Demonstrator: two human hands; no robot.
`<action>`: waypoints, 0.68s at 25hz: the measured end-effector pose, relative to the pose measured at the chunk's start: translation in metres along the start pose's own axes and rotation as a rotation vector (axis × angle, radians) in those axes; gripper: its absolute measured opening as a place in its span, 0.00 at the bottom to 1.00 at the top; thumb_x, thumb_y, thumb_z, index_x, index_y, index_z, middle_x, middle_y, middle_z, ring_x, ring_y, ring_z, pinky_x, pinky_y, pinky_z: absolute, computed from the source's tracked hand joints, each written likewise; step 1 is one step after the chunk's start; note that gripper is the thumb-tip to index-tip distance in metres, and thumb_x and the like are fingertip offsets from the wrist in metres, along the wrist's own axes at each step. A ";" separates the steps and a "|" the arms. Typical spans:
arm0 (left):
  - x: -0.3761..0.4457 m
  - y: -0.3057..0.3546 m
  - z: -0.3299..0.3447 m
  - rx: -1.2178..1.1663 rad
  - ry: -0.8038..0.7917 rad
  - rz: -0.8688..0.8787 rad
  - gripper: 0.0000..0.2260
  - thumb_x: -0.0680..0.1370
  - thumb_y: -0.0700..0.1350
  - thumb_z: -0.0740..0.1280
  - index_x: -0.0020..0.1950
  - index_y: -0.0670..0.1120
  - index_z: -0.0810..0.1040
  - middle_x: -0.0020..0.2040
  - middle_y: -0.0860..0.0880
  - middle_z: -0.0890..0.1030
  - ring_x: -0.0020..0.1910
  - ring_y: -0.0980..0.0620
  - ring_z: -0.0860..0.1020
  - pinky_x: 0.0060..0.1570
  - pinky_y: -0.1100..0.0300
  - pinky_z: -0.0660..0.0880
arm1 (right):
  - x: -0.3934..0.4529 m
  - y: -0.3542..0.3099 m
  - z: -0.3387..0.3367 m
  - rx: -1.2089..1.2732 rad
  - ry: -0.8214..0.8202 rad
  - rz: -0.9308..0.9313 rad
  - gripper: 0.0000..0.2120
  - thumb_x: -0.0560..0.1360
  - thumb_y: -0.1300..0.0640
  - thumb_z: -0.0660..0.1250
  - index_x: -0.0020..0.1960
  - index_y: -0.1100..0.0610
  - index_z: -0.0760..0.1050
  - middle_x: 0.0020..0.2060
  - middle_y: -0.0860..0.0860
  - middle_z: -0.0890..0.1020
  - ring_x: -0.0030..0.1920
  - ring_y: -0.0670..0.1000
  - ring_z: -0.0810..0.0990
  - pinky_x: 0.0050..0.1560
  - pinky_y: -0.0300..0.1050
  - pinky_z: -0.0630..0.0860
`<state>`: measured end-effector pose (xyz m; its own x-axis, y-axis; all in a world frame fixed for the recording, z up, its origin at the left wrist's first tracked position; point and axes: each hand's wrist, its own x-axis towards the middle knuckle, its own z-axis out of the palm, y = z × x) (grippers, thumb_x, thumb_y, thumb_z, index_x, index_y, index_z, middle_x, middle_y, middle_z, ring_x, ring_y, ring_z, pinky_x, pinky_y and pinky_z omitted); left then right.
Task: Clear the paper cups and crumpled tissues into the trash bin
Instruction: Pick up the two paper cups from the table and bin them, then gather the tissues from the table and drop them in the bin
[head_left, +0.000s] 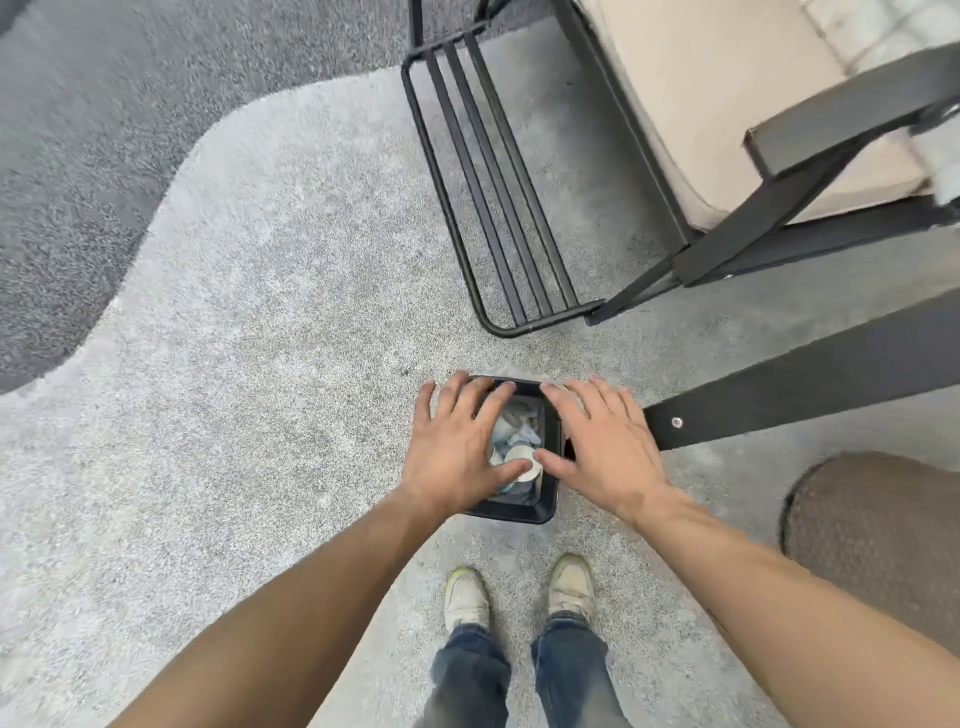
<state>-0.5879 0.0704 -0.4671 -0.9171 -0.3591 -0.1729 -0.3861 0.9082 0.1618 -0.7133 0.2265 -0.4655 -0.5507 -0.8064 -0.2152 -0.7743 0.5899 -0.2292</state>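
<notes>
1. The left hand (457, 441) hangs over the trash bin (519, 512) with fingers spread flat, holding nothing.
2. The right hand (602, 447) is also spread flat and empty above the bin's right side.
3. The black bin stands on the grey carpet (234, 364), just ahead of the person's shoes (467, 597).
4. A paper cup (522, 462) lies inside the bin on crumpled tissues (519, 426).

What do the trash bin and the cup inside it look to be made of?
The trash bin looks like black plastic: smooth, slightly glossy rim, with a clear film liner showing at its far edge. The cup looks like white paper, matte with a rolled rim.
</notes>
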 end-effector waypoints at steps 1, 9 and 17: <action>-0.003 0.007 -0.030 0.009 0.031 0.037 0.40 0.69 0.73 0.58 0.75 0.56 0.55 0.74 0.50 0.64 0.76 0.46 0.55 0.73 0.40 0.49 | -0.009 -0.004 -0.029 -0.014 0.037 0.012 0.36 0.72 0.35 0.62 0.75 0.46 0.56 0.73 0.51 0.64 0.75 0.56 0.56 0.74 0.56 0.52; -0.031 0.075 -0.245 0.026 0.164 0.255 0.40 0.71 0.77 0.48 0.78 0.61 0.44 0.80 0.52 0.49 0.78 0.50 0.43 0.74 0.42 0.40 | -0.095 -0.019 -0.246 -0.097 0.315 0.161 0.35 0.72 0.31 0.53 0.76 0.44 0.56 0.75 0.51 0.62 0.77 0.55 0.52 0.75 0.58 0.51; -0.025 0.193 -0.344 0.012 0.250 0.548 0.39 0.71 0.77 0.45 0.78 0.62 0.46 0.80 0.54 0.48 0.78 0.52 0.43 0.74 0.41 0.43 | -0.224 0.030 -0.347 -0.161 0.520 0.448 0.34 0.73 0.29 0.49 0.76 0.41 0.54 0.77 0.49 0.58 0.77 0.54 0.48 0.75 0.60 0.49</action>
<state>-0.6738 0.1805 -0.0972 -0.9783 0.1241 0.1662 0.1496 0.9771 0.1512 -0.7212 0.4110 -0.0947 -0.8739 -0.4256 0.2350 -0.4524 0.8889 -0.0725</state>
